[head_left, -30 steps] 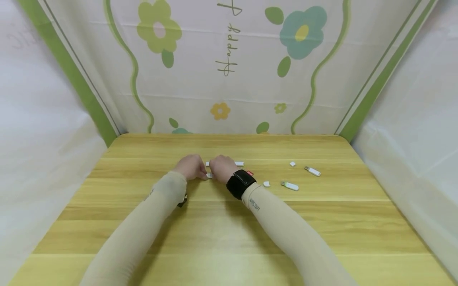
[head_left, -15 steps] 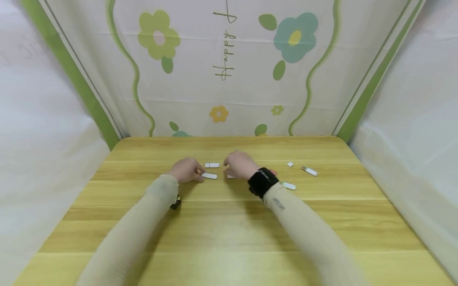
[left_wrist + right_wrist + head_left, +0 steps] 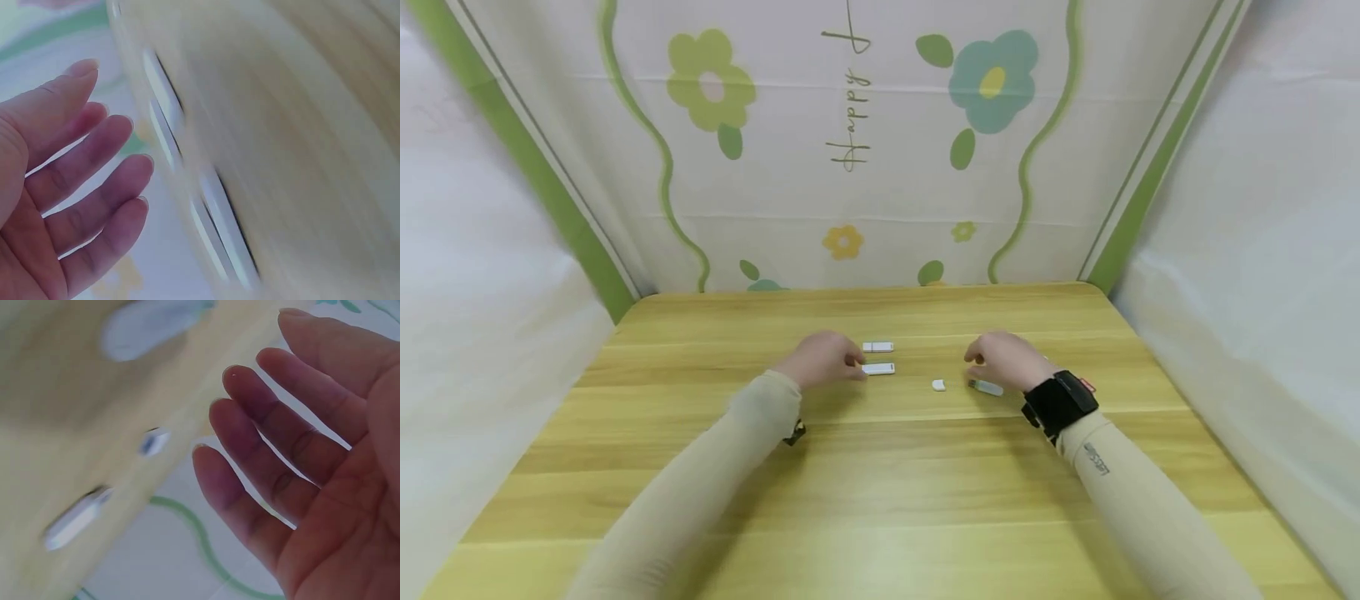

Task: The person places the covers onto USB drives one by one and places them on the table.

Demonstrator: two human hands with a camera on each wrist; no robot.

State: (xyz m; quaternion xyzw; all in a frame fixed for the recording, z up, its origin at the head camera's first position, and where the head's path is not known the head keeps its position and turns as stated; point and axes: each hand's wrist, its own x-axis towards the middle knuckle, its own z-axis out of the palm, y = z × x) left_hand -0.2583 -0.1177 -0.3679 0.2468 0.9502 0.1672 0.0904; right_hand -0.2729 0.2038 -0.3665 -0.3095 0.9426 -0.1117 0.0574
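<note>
My left hand (image 3: pixel 826 360) hovers by the left end of a white capped USB stick (image 3: pixel 878 368); another capped USB stick (image 3: pixel 877 347) lies just behind, roughly parallel. The left wrist view shows the left fingers (image 3: pixel 119 187) loosely bent with nothing between them. My right hand (image 3: pixel 1009 360) hangs over an uncapped USB stick (image 3: pixel 987 387) with a green collar. Its fingers (image 3: pixel 240 481) are relaxed and spread, holding nothing. A white cap (image 3: pixel 938 385) lies left of that stick. In the right wrist view, a second uncapped USB stick (image 3: pixel 78 519) and a small cap (image 3: pixel 154 442) appear, blurred.
The wooden table (image 3: pixel 880 500) carries all the sticks and caps. A flowered cloth (image 3: pixel 790 167) hangs along its back edge, and white cloth (image 3: pixel 1247 292) hangs at the sides. The right hand mostly hides the far uncapped stick in the head view.
My right hand has moved right, from the two capped sticks to above the green-collared one. My left hand has come off the front capped stick. The head view has shifted slightly.
</note>
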